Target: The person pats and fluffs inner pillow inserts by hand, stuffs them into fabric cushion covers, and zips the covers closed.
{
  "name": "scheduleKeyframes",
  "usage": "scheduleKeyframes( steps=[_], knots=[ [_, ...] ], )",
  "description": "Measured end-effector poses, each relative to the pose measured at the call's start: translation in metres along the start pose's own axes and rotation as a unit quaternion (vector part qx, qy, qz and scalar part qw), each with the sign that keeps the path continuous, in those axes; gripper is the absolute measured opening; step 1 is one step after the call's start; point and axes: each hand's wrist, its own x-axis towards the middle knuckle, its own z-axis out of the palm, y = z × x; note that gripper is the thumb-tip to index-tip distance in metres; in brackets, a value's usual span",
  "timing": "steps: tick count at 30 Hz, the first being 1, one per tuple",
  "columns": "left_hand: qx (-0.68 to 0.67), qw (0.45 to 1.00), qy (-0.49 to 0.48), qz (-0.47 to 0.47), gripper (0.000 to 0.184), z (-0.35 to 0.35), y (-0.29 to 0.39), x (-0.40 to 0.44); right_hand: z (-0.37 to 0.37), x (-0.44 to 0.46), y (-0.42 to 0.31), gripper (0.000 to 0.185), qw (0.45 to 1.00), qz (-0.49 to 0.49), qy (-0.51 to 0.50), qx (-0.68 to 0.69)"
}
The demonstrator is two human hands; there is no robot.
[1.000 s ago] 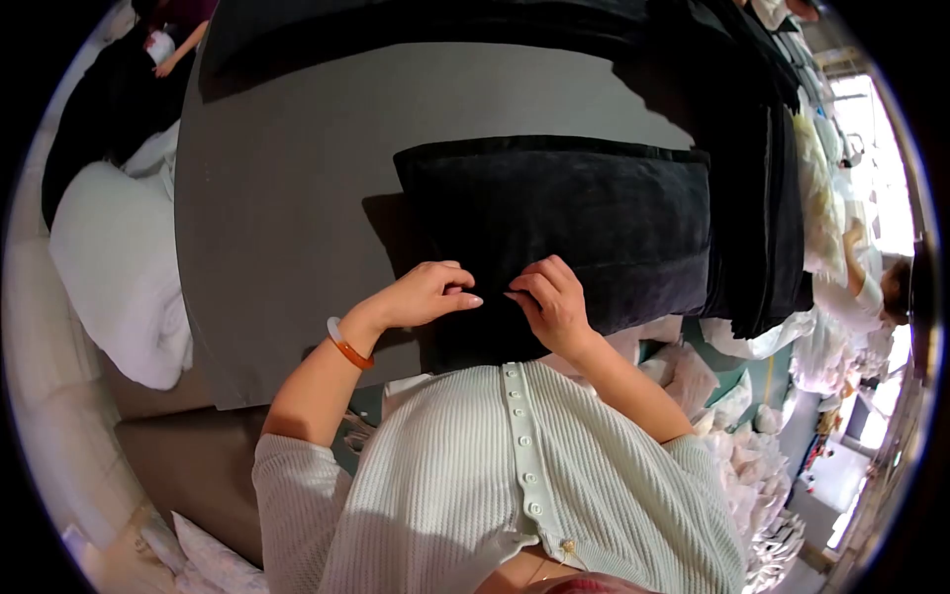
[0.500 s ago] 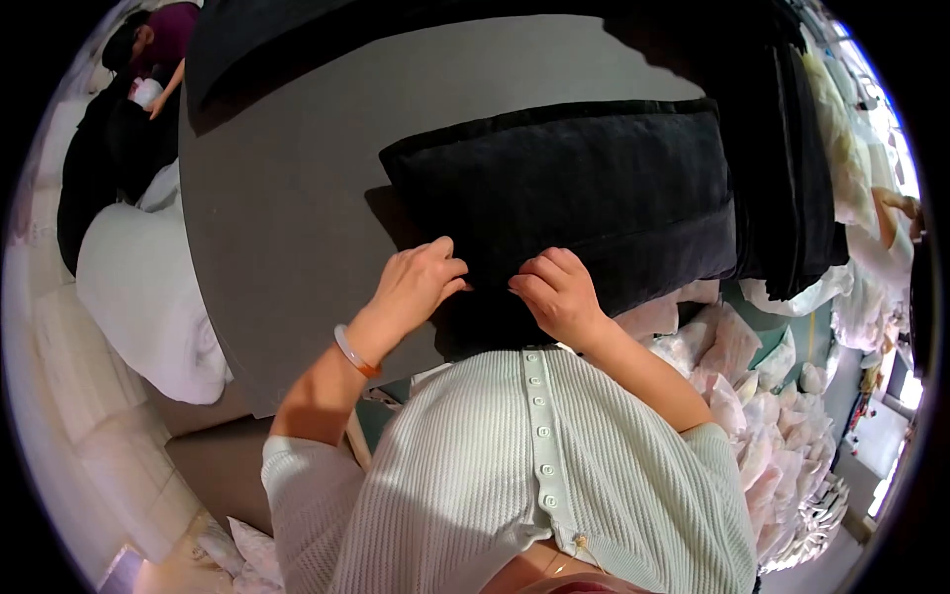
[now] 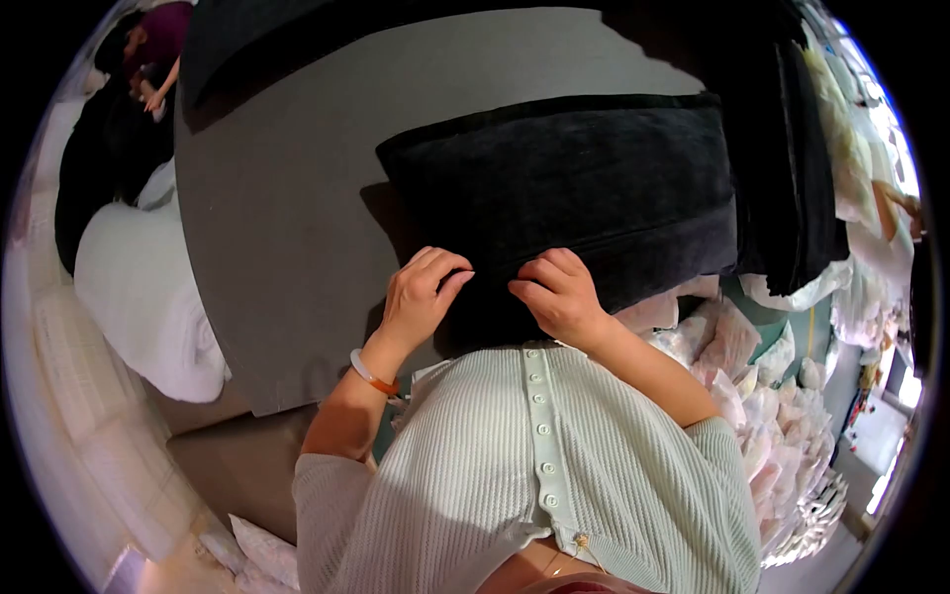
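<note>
A black, velvety, padded cushion (image 3: 564, 178) lies on the grey table, its near end by my body. My left hand (image 3: 421, 289) is at the cushion's near left part, thumb and fingertips brought together on the dark fabric. To its right, my right hand (image 3: 559, 290) is curled, pinching the same black fabric with thumb and forefinger. A short stretch of fabric lies between the two hands. Dark cloth hides the detail at the fingertips, such as any seam or zip. A white and orange bangle (image 3: 371, 373) circles my left wrist.
More black fabric pieces (image 3: 792, 178) hang at the table's right edge. Dark cloth (image 3: 267, 49) lies along the far side of the grey table (image 3: 277, 228). A white roll (image 3: 148, 307) stands at left, near another person (image 3: 148, 59). White bags (image 3: 772, 426) are heaped at right.
My left hand has shifted slightly right and down, and its wrist has turned, with the elbow closer in. My right hand stays almost in place. The cushion has barely moved.
</note>
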Motion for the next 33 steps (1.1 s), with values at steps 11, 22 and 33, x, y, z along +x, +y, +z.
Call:
scheduleKeyframes(
  steps=[11, 22, 33],
  knots=[
    [0.131, 0.972, -0.126, 0.148, 0.012, -0.014, 0.01, 0.036, 0.0, -0.002, 0.006, 0.013, 0.999, 0.019, 0.033, 0.026],
    [0.029, 0.984, -0.11, 0.134, 0.013, -0.012, -0.024, 0.026, -0.005, 0.014, 0.007, 0.013, 0.996, 0.084, -0.025, -0.017],
    [-0.047, 0.987, 0.116, -0.105, 0.023, 0.03, -0.038, -0.007, -0.119, 0.084, -0.066, 0.036, 0.877, -0.067, 0.043, 0.474]
  ],
)
